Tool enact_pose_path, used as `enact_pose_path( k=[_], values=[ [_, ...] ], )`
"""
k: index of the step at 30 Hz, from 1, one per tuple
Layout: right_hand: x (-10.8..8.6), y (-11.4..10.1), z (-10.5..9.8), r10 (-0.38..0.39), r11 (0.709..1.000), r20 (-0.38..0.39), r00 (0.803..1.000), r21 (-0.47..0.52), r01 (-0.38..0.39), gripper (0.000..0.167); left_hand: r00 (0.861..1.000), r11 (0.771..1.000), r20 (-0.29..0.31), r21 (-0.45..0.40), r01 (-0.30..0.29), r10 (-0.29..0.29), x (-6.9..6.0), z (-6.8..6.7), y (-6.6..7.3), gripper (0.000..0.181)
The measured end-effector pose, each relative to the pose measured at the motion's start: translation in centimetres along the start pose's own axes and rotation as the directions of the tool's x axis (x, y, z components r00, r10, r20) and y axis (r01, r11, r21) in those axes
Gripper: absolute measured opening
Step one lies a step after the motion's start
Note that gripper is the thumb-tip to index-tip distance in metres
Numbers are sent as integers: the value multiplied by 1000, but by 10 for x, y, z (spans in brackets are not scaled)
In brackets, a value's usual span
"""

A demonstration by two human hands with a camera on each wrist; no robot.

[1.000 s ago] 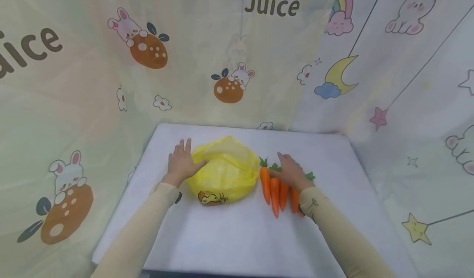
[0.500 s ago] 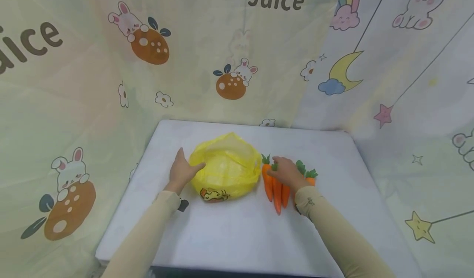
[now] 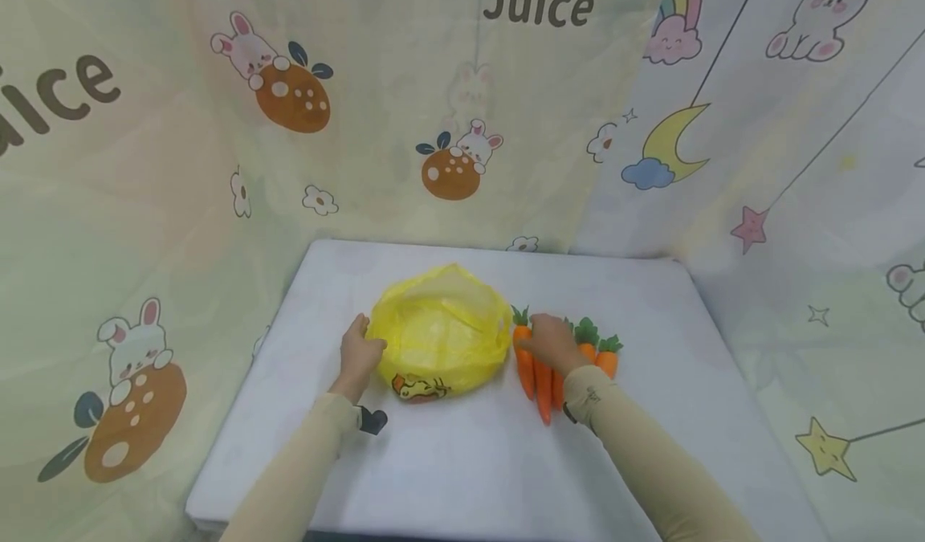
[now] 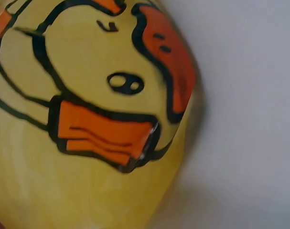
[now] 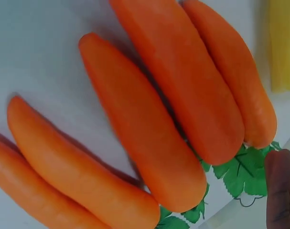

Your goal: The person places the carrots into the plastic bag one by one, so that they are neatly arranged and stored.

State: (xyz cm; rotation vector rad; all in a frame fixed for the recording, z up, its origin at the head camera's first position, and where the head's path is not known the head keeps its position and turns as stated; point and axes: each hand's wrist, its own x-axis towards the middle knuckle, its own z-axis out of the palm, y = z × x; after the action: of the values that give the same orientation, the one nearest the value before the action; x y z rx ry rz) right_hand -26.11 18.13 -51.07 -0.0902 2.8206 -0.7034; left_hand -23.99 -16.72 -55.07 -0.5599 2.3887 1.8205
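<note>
In the head view a yellow plastic bag (image 3: 441, 341) lies with its mouth spread wide on the white table. My left hand (image 3: 357, 357) grips its left rim, thumb on the inner side. A printed duck (image 4: 111, 86) on the bag fills much of the left wrist view. To the right, several orange carrots (image 5: 135, 129) with green leaves (image 5: 247, 169) lie side by side. My right hand (image 3: 555, 345) is over the leafy ends of the left carrots, its thumb (image 5: 279, 186) reaching beside the leaves. The hand hides part of the carrots, and its fingertips are mostly hidden.
The white table (image 3: 462, 470) carries the bag and carrots, with its front edge near the bottom of the head view. Patterned curtains (image 3: 361, 84) with rabbits and stars enclose the back and sides. A dark wrist device (image 3: 372, 421) hangs below the left cuff.
My left hand has come down to the bag's left rim, its fingers closing from spread to gripping. My right hand has moved left across the carrots, its fingers bending more.
</note>
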Motion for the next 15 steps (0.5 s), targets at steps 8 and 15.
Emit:
enact_pose_path(
  k=[8, 15],
  values=[
    [7, -8, 9, 36, 999, 12, 999, -29, -35, 25, 996, 994, -66, -99, 46, -53, -6, 4, -15, 76],
    [13, -12, 14, 36, 989, 6, 999, -145, -34, 22, 988, 973, -109, -215, 81, -107, -11, 3, -20, 73]
  ],
)
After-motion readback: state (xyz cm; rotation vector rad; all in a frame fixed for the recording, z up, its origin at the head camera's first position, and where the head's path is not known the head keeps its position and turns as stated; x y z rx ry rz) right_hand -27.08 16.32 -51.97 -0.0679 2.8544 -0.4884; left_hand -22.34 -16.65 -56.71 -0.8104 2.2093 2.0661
